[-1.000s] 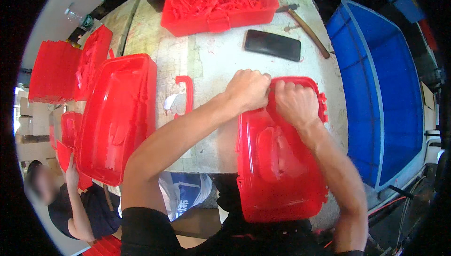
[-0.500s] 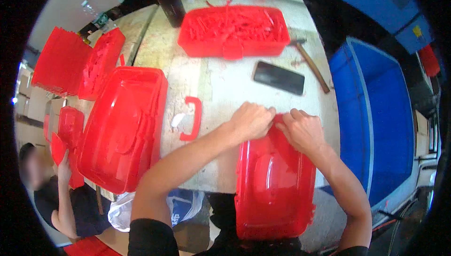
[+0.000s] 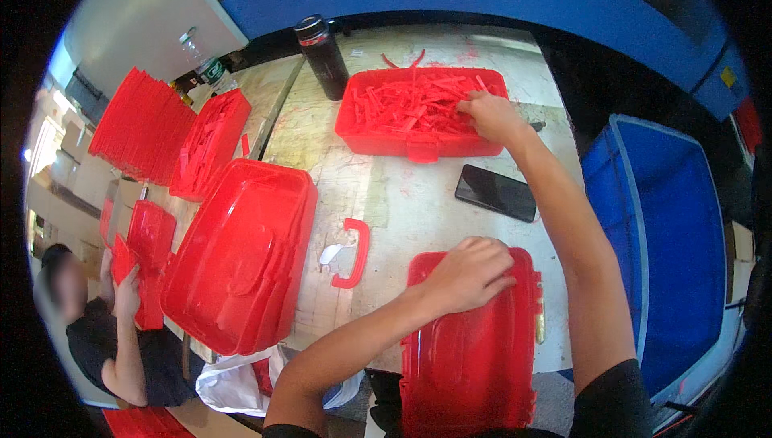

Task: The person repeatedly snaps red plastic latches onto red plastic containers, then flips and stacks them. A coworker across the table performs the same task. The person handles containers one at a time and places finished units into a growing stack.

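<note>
A red plastic case lid [image 3: 474, 366] with a shallow recessed face lies lengthwise in front of me, its near end past the table edge. My left hand [image 3: 470, 277] is over its far end, fingers loosely bent and thumb apart. Farther off, my right hand [image 3: 492, 116] reaches into the right end of a red box [image 3: 386, 145] heaped with thin red plastic strips [image 3: 410, 104]. Its fingers are closed together among the strips; what they pinch is hidden. A red carrying handle [image 3: 359, 254] lies left of my left hand, beside a small white scrap [image 3: 330, 254].
Stacked red case shells [image 3: 241, 257] stand at left, near more red parts [image 3: 145, 124]. A black flask [image 3: 322, 60], a phone [image 3: 496, 193] and a bottle [image 3: 211, 68] are on the tables. A blue bin [image 3: 675, 261] stands at right. A co-worker [image 3: 129, 349] handles red parts at lower left.
My right hand has left the lid's far end and reached forward into the box of strips. My left hand has moved nearer, over the lid. The view has shifted, placing the table lower.
</note>
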`<action>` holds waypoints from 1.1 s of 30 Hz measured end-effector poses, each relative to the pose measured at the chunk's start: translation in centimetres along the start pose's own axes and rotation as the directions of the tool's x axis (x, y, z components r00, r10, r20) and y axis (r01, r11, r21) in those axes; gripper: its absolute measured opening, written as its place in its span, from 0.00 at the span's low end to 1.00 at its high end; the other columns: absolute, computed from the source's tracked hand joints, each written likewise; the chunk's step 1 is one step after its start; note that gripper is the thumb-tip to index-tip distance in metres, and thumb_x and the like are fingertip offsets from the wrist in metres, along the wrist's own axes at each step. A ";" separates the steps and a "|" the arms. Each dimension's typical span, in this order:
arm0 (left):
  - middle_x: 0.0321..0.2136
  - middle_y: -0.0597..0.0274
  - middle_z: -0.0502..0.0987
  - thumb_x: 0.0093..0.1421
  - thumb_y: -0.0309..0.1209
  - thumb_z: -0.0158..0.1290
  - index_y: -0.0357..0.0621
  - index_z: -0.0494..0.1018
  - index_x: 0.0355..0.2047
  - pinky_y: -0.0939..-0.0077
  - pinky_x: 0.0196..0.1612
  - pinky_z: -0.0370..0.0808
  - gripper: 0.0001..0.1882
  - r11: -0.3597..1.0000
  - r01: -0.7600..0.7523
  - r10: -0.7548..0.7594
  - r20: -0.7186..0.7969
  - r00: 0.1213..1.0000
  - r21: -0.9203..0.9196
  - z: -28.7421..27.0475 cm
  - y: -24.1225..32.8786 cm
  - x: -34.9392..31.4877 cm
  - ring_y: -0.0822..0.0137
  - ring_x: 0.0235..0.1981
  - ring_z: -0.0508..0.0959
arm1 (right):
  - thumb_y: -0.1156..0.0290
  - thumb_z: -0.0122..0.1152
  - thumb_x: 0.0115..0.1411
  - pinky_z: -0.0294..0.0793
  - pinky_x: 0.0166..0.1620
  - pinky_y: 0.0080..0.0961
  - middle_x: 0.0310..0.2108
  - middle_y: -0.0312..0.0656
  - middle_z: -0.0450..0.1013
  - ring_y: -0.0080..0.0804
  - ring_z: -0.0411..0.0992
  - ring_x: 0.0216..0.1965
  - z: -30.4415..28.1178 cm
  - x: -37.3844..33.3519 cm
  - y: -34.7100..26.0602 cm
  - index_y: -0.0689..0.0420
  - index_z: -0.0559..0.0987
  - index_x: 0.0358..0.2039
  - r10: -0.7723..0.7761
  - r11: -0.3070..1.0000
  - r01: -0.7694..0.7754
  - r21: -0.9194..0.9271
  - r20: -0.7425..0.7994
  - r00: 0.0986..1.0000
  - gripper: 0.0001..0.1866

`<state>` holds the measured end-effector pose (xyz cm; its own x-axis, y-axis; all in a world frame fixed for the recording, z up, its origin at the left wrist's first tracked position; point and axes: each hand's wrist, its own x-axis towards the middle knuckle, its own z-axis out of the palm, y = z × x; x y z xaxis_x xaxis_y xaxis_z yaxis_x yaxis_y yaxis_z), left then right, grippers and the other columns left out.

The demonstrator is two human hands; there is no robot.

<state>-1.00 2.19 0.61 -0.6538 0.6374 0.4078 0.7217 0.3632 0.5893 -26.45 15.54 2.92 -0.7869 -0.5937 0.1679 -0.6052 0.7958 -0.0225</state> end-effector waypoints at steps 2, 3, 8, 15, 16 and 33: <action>0.39 0.53 0.77 0.56 0.29 0.61 0.40 0.73 0.39 0.63 0.49 0.73 0.12 0.978 0.185 -0.191 -0.060 0.980 -0.098 -1.4 -0.4 -0.9 0.55 0.44 0.78 | 0.73 0.58 0.57 0.76 0.47 0.43 0.44 0.45 0.74 0.48 0.74 0.48 0.4 -0.2 1.0 0.50 0.80 0.43 -0.045 0.997 0.044 0.061 0.014 0.999 0.13; 0.39 0.53 0.77 0.57 0.28 0.60 0.40 0.73 0.39 0.63 0.48 0.74 0.11 0.954 0.261 -0.273 -0.067 0.960 -0.149 -2.2 -0.5 -1.5 0.55 0.42 0.78 | 0.73 0.58 0.57 0.76 0.48 0.43 0.44 0.45 0.74 0.48 0.74 0.49 0.6 -0.5 1.4 0.50 0.81 0.43 -0.047 0.997 0.046 0.057 0.008 0.999 0.13; 0.44 0.51 0.77 0.51 0.22 0.56 0.38 0.72 0.42 0.59 0.57 0.70 0.16 0.944 0.167 -0.215 0.145 0.966 0.285 -5.7 0.3 -4.1 0.56 0.50 0.76 | 0.72 0.61 0.55 0.76 0.46 0.44 0.43 0.47 0.74 0.48 0.74 0.46 -0.2 -1.9 2.9 0.53 0.80 0.42 0.024 0.959 0.073 0.274 -0.333 0.943 0.13; 0.54 0.46 0.71 0.56 0.30 0.52 0.38 0.69 0.55 0.34 0.62 0.59 0.26 0.664 -0.129 -0.359 0.465 0.809 0.736 -4.1 3.2 -2.4 0.52 0.62 0.65 | 0.77 0.55 0.66 0.77 0.43 0.25 0.42 0.41 0.76 0.26 0.76 0.43 -4.2 -5.8 2.2 0.63 0.76 0.43 0.623 0.355 0.300 0.885 -0.463 0.630 0.06; 0.55 0.46 0.70 0.56 0.31 0.52 0.38 0.70 0.55 0.34 0.62 0.59 0.25 0.707 -0.105 -0.382 0.503 0.775 0.700 -4.4 3.2 -1.9 0.52 0.62 0.65 | 0.77 0.55 0.66 0.78 0.42 0.26 0.42 0.41 0.76 0.27 0.76 0.43 -4.4 -6.3 2.4 0.63 0.76 0.43 0.650 0.288 0.306 0.908 -0.420 0.634 0.07; 0.29 0.58 0.81 0.56 0.50 0.58 0.47 0.79 0.27 0.59 0.46 0.73 0.18 0.841 -0.072 -0.158 0.371 0.915 0.536 -2.9 -0.4 0.0 0.57 0.39 0.79 | 0.67 0.54 0.69 0.77 0.47 0.34 0.46 0.44 0.77 0.36 0.78 0.46 -11.1 -8.0 -1.4 0.56 0.70 0.48 0.743 -0.219 0.520 0.826 -0.204 0.638 0.10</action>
<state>-1.99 0.07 2.38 -0.6278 0.7781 0.0216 0.7761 0.6237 0.0929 -17.96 20.49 12.56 -0.9268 0.2365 0.2919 -0.3757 -0.5817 -0.7215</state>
